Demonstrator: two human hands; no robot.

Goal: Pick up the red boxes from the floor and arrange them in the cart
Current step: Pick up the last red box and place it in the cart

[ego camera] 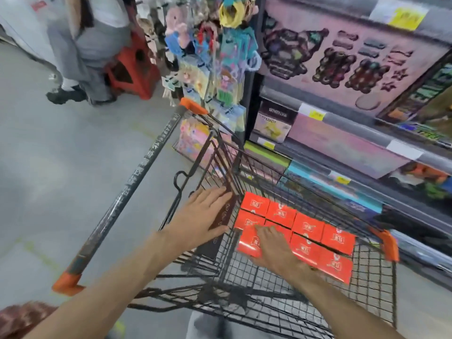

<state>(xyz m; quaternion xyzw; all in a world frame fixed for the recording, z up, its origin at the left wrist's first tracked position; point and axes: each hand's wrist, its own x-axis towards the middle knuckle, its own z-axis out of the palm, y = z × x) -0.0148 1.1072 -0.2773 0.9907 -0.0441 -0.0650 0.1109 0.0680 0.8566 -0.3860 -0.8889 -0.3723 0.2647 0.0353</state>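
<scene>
A black wire cart with orange corner caps stands in front of me. Several red boxes lie flat in two rows on its floor. My right hand is inside the cart, gripping one red box at the near left end of the rows. My left hand lies flat with spread fingers against the dark seat flap at the handle end of the cart. The cart handle runs to the left.
Store shelves with boxed toys run close along the cart's right side. A rack of hanging toys stands beyond the cart. A person stands at the far left by a red stool. Grey floor lies to the left.
</scene>
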